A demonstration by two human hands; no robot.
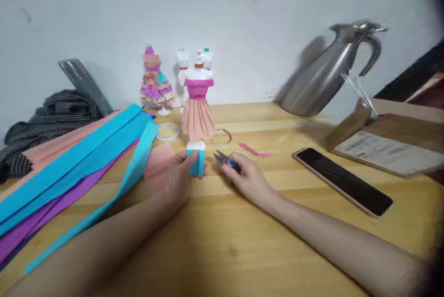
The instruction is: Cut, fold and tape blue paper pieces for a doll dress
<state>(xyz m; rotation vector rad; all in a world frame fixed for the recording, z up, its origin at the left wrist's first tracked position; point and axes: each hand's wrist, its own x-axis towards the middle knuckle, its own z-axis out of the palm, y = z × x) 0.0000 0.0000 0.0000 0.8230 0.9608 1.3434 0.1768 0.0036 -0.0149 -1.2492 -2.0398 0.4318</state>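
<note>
My left hand [182,174] pinches a small folded piece of turquoise crepe paper [197,165]. A white rounded piece [196,145] shows right above its top edge; whether the two touch I cannot tell. Small scissors [225,160] with blue handles are in my right hand [244,173], their blades pointing left toward the paper and slightly apart. Behind my hands a white mini mannequin [199,75] stands upright in a magenta top [197,89] and a pleated peach skirt [198,119]. Under my left wrist lies a flat peach paper piece [157,167].
Crepe paper strips [79,158] in turquoise, purple and peach spread across the left. A second dressed mannequin [154,79] stands by the wall, near bare ones. Tape rolls [167,132], a pink scrap [255,150], a phone [342,179], a cardboard box [388,144] and a steel jug [319,75] surround the work area.
</note>
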